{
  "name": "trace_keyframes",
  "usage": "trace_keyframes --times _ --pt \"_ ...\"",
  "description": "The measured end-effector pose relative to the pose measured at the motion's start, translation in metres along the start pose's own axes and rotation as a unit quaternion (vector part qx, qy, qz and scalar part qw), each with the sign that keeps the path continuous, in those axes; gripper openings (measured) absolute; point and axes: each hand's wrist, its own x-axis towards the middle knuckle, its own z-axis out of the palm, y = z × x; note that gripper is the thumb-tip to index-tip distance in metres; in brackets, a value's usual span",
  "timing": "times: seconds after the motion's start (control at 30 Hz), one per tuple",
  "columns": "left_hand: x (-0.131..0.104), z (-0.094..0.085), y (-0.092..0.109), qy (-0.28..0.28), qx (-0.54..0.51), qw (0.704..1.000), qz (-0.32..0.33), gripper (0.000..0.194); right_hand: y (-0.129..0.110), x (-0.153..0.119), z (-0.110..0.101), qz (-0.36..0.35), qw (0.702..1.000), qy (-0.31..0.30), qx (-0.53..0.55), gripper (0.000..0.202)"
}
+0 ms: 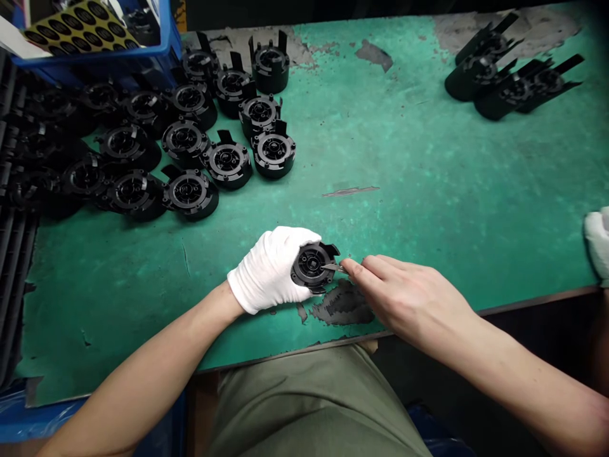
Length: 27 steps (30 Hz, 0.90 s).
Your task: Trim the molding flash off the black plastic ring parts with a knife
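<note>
My left hand (273, 270), in a white glove, is closed around a round black plastic housing (313, 263) near the front edge of the table. The ribbed round face of the housing is turned up toward me, with tabs sticking out at its rim. Bare and closed, my right hand (404, 292) grips a small knife (334, 268) from the right side. The pointed blade reaches over the housing's face; whether it touches the plastic I cannot tell. Most of the knife's handle is hidden by my fingers.
Several similar black housings (188, 190) stand grouped at the left of the green table (404, 190). Behind them is a blue bin (109, 66) with a sheet of round stickers (80, 28). More black parts (509, 89) stand at the far right. Another person's gloved hand (598, 244) rests at the right edge.
</note>
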Motion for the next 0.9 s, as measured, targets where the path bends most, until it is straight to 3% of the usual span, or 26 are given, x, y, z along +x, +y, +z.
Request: trace_keyframes --times 0.37,0.47,0.6,0.77,0.9 --pt "-0.001 0.000 0.000 -0.009 -0.009 1.000 -0.012 0.063 -0.038 -0.012 0.014 0.110 0.994 0.015 -0.004 0.025" --pt "-0.008 0.007 0.006 0.019 -0.003 1.000 -0.020 0.074 -0.040 -0.013 0.019 0.128 0.991 0.047 0.004 0.026" --pt "-0.027 0.014 0.022 0.039 0.048 0.995 -0.081 0.100 -0.032 -0.019 0.023 0.153 0.982 0.068 0.084 0.029" --pt "-0.033 -0.003 0.027 -0.053 0.061 0.995 -0.060 0.133 -0.024 -0.035 0.028 0.165 0.973 0.052 0.155 0.031" --pt "-0.013 -0.015 0.014 -0.101 0.027 0.994 0.029 0.120 -0.024 -0.038 0.029 0.147 0.970 0.055 0.187 0.031"
